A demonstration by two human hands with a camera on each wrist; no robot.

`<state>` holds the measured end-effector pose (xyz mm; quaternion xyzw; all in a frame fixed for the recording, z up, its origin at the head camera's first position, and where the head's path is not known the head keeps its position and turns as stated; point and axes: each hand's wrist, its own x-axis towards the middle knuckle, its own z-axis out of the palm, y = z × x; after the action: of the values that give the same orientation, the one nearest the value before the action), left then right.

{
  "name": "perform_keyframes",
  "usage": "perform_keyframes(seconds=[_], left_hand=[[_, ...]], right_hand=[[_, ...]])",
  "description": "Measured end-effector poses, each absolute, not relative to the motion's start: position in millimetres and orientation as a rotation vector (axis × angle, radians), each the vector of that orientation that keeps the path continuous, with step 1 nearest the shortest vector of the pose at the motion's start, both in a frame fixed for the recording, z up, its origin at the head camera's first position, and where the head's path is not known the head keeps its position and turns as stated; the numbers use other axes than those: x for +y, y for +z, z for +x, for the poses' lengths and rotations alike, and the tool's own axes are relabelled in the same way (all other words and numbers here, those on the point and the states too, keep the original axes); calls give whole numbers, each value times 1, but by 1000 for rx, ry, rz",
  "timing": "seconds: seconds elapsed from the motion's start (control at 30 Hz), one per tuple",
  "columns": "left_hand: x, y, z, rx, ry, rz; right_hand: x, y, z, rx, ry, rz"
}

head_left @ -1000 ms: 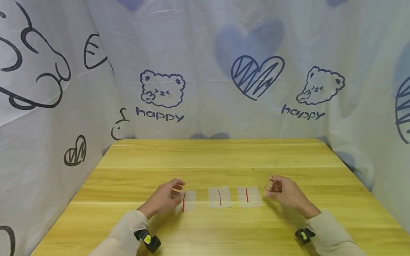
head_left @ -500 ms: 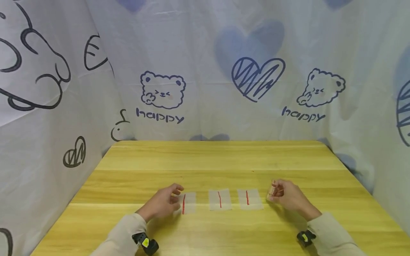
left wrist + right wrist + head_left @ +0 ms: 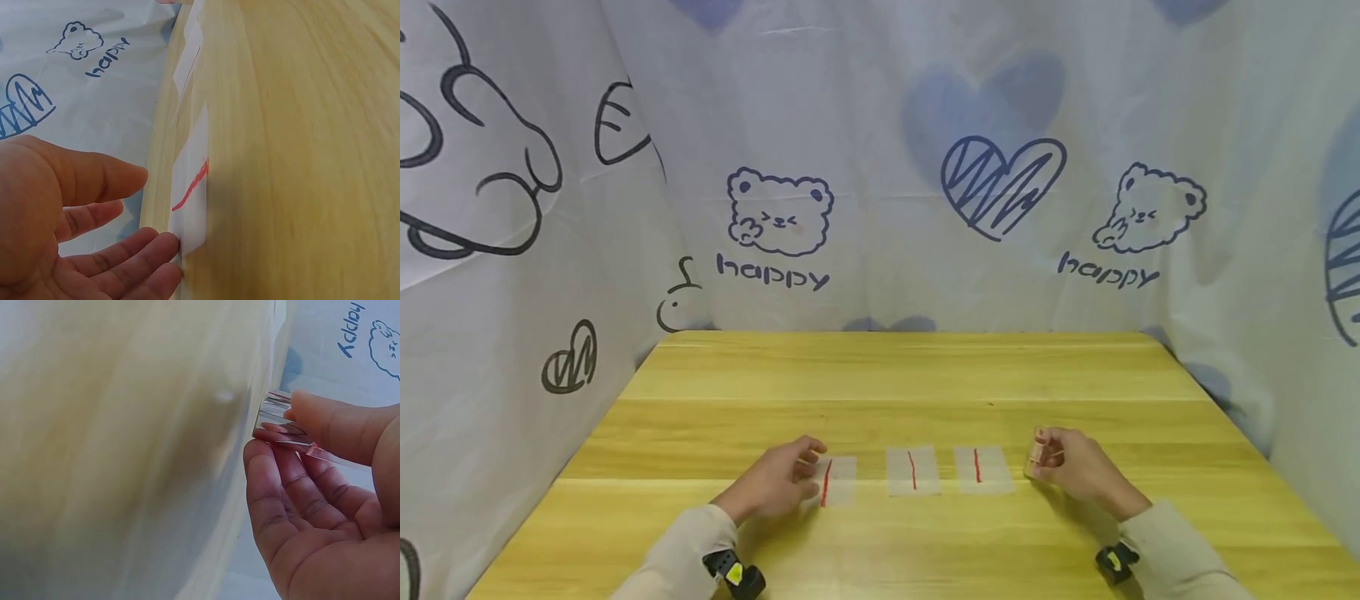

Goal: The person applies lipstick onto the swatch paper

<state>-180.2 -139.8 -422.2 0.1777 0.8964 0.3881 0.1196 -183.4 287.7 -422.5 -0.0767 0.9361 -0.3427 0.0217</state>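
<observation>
My right hand [image 3: 1081,468] pinches a small clear block [image 3: 272,415] between thumb and fingers, just right of the right-hand paper piece [image 3: 997,473]. In the head view the clear block stands roughly upright and close over the table; its far end is partly covered by the fingers. A thin clear strip with a pinkish edge runs back under the thumb in the right wrist view. My left hand [image 3: 775,481] holds nothing, its fingers loosely bent beside the left paper piece [image 3: 189,181]. A red line [image 3: 192,185] crosses that paper.
Between the hands lies a middle paper piece [image 3: 928,479], also marked with a red line. The wooden table [image 3: 887,367] reaches back to a white curtain [image 3: 880,167] with bear and heart drawings. Both wrists wear black straps with cameras.
My right hand has come down slightly, and the clear block in it has turned more upright. The left hand stays by the left paper; the head view has shifted a little.
</observation>
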Motion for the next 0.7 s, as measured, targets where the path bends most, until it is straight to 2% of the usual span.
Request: perform_keyframes(seconds=[0.7], left_hand=[[-145,-425,-173,2604,1239,544]], right_hand=[[295,-427,-174,2813,-1171,-238]])
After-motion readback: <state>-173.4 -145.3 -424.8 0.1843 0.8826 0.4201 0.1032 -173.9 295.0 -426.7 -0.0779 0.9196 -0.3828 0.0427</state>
